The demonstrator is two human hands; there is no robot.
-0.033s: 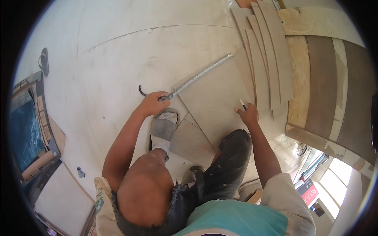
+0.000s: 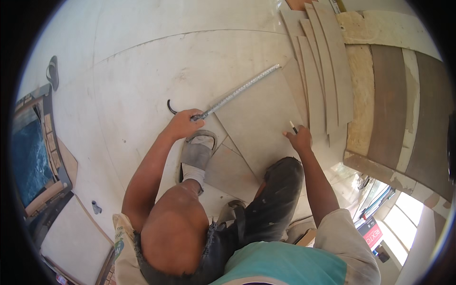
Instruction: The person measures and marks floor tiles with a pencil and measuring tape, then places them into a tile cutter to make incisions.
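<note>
My left hand (image 2: 186, 124) is closed round the case of a tape measure, mostly hidden by the fingers. Its silver blade (image 2: 244, 86) stretches up and right along the far-left edge of a beige tile (image 2: 256, 121), reaching the tile's far corner. A black curved strap (image 2: 170, 106) sticks out beside that hand. On the tile's right part, my right hand (image 2: 299, 138) grips a slim black pen with a pale tip (image 2: 292, 124), the tip pointing away from me. Smaller cut tile pieces (image 2: 227, 166) lie between my sandalled foot (image 2: 197, 154) and my bent knee.
Several long tile strips (image 2: 316, 71) are stacked at the far right, beside steps (image 2: 392, 104) faced with brown and unfinished boards. A loose slipper (image 2: 53, 72) lies at far left, above a framed blue panel (image 2: 32, 156). A small grey pipe fitting (image 2: 96, 207) rests on the floor.
</note>
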